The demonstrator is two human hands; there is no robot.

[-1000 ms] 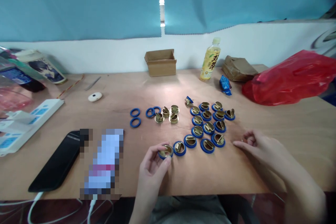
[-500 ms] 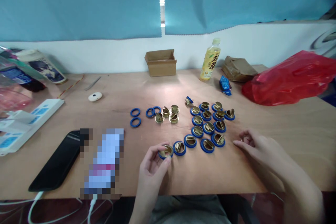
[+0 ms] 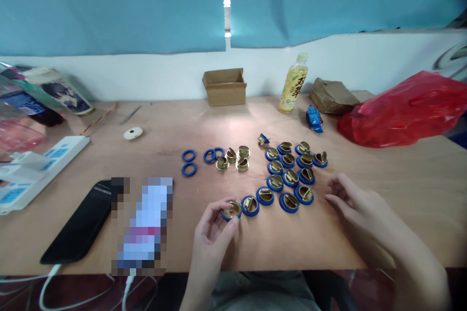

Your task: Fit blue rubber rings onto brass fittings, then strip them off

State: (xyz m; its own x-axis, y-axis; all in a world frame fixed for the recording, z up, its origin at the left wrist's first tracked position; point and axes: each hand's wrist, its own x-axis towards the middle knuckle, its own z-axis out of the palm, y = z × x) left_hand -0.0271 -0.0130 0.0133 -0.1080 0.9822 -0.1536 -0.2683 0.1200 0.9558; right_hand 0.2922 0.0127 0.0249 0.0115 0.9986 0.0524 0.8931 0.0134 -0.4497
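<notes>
My left hand [image 3: 216,233] pinches a round brass piece with a blue rim [image 3: 231,211] near the table's front edge, thumb and fingers on opposite sides. Just right of it sits a similar blue-rimmed brass piece with a crossbar [image 3: 250,205]. Several more such pieces [image 3: 291,178] lie grouped to the right, their barred sides up. To the right of this group is my right hand [image 3: 350,199], thumb and fingers apart, with nothing visible in it. Farther back are several brass pieces without blue rims [image 3: 242,163] and, left of them, several loose blue rings [image 3: 188,169].
Left on the table [image 3: 160,129] are a black phone [image 3: 78,223], a blurred-out phone [image 3: 146,223] and a white power strip [image 3: 47,172]. A cardboard box [image 3: 226,93], a drink bottle [image 3: 292,85] and a red plastic bag [image 3: 397,114] stand or lie farther back.
My right hand's thumb and fingers have spread a little more apart, the hand staying beside the group. My left hand keeps its hold on the brass piece. The view has shifted slightly.
</notes>
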